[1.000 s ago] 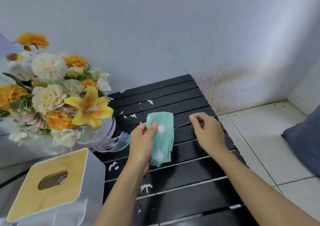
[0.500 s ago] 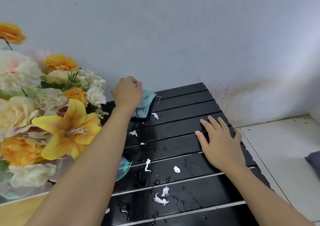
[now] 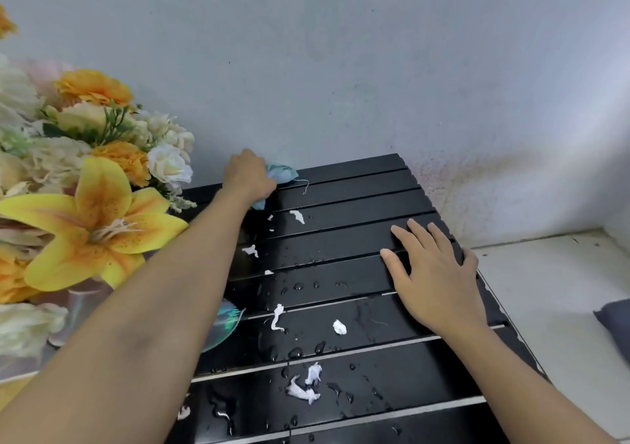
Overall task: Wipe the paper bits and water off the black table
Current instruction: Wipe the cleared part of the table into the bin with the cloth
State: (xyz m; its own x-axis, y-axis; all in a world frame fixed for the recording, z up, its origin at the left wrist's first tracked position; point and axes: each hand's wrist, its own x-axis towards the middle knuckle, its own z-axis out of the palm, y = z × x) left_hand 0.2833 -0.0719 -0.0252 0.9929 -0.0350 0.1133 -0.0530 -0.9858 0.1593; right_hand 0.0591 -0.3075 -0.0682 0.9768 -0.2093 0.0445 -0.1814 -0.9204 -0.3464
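Observation:
The black slatted table (image 3: 358, 198) runs from the wall toward me. My left hand (image 3: 247, 177) grips a bunched teal cloth (image 3: 281, 174) at the table's far left corner, against the wall. My right hand (image 3: 433, 273) lies flat with spread fingers on the right side of the table. White paper bits (image 3: 303, 389) lie scattered down the middle, with more paper bits (image 3: 296, 216) just right of the cloth. Water drops (image 3: 298, 351) bead on the near slats.
A bouquet of yellow, orange and cream flowers (image 3: 92, 211) in clear wrapping crowds the table's left edge. The grey wall (image 3: 341, 68) stands right behind the table. White floor tiles (image 3: 552, 280) and a dark cushion (image 3: 617, 321) lie to the right.
My left hand carried the cloth from the table's middle to the far left corner and pushed it closer to the wall. My right hand went flat on the right side and stayed.

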